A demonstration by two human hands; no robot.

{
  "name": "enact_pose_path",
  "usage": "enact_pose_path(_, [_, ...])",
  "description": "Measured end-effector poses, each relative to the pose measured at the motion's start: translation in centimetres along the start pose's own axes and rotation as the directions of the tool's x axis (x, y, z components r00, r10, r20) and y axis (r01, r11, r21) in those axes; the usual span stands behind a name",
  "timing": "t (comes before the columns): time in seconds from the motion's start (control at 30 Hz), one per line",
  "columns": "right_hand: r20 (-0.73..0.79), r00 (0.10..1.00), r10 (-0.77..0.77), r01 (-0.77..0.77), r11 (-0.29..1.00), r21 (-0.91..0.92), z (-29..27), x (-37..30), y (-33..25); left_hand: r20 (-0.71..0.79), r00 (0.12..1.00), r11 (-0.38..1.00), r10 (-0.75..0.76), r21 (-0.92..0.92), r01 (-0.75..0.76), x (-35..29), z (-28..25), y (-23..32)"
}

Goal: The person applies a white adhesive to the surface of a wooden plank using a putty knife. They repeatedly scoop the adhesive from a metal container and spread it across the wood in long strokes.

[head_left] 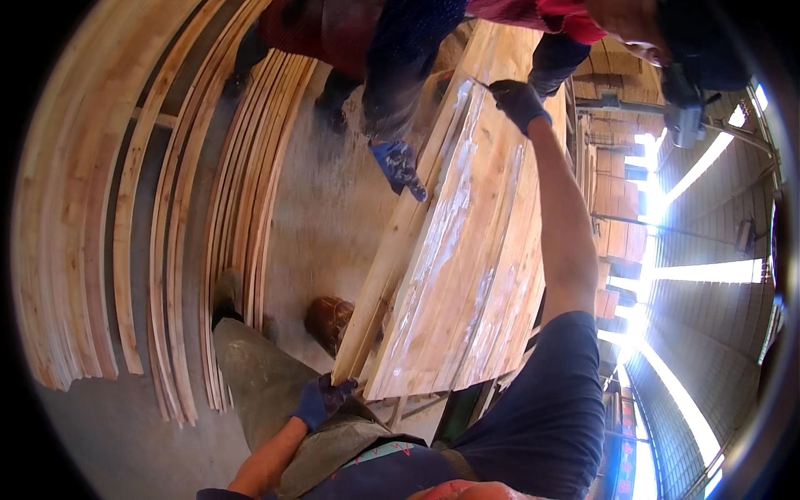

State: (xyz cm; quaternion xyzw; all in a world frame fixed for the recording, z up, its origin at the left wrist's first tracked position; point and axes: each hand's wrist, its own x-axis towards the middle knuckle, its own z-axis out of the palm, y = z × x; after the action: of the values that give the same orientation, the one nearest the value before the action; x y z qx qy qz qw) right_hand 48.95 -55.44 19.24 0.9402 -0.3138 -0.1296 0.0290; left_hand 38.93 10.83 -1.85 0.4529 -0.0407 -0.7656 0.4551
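Observation:
My left hand (321, 402), in a dark blue glove, is closed on the near end of a long wooden board (373, 310). That board lies along the left side of a wide row of pale planks (492, 250), streaked with wet white glue (444, 218). Stretched out to the far end of the planks is my right hand (518, 104), also gloved. Its fingers are curled, and a thin dark tip (477, 81) pokes out beside them; what it belongs to is too small to make out. A co-worker's gloved hand (400, 169) rests at the same board, farther along.
Stacks of long boards (250, 167) and a wide pile of planks (67, 208) lie on the left. A brown, rounded object (330, 321) sits on the floor by the board. Co-workers' legs (400, 75) stand at the far side. More stacked wood (612, 200) is at right.

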Motion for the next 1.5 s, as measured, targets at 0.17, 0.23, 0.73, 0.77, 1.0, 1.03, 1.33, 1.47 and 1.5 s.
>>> enact_pose_path(0.17, [0.283, 0.957, 0.062, -0.037, 0.995, -0.093, -1.4, -4.2, -5.9, -0.043, 0.993, 0.93, 0.114, 0.355, -0.092, -0.1, -0.1, -0.5])
enact_pose_path(0.23, [0.272, 0.961, 0.055, -0.02, 0.991, -0.131, -1.8, -7.6, -7.1, -0.023, 0.993, 0.927, 0.119, 0.36, -0.103, 0.2, -0.1, 0.0])
enact_pose_path(0.73, [0.532, 0.808, -0.254, 0.412, 0.888, -0.202, -3.2, -23.6, -21.2, -0.155, 0.903, 0.917, 0.4, 0.048, -0.397, 1.9, 1.5, -5.1])
enact_pose_path(0.77, [0.596, 0.763, -0.25, 0.447, 0.87, -0.208, -3.3, -23.9, -22.4, -0.164, 0.902, 0.917, 0.398, 0.066, -0.393, 1.7, 1.6, -5.7])
enact_pose_path(1.0, [0.665, 0.71, -0.232, 0.438, 0.885, -0.159, -3.5, -31.8, -28.2, -0.17, 0.84, 0.855, 0.516, 0.043, -0.517, 1.6, 1.7, -5.5])
enact_pose_path(1.03, [0.688, 0.686, -0.237, 0.438, 0.889, -0.13, -3.5, -33.1, -28.7, -0.12, 0.843, 0.851, 0.525, 0.071, -0.52, 1.8, 1.4, -6.2])
enact_pose_path(1.33, [0.546, 0.613, -0.571, 0.749, 0.641, -0.17, -1.6, -42.9, -32.6, -0.068, 0.873, 0.835, 0.482, -0.267, -0.482, 2.0, 1.7, -6.4])
enact_pose_path(1.47, [0.672, 0.512, -0.535, 0.739, 0.673, -0.026, -1.2, -44.1, -34.0, -0.004, 0.896, 0.883, 0.444, -0.166, -0.439, 1.5, 1.1, -4.4])
enact_pose_path(1.5, [0.678, 0.521, -0.518, 0.721, 0.692, -0.026, -1.1, -44.1, -34.0, -0.009, 0.901, 0.885, 0.434, -0.183, -0.428, 1.5, 1.1, -4.4])
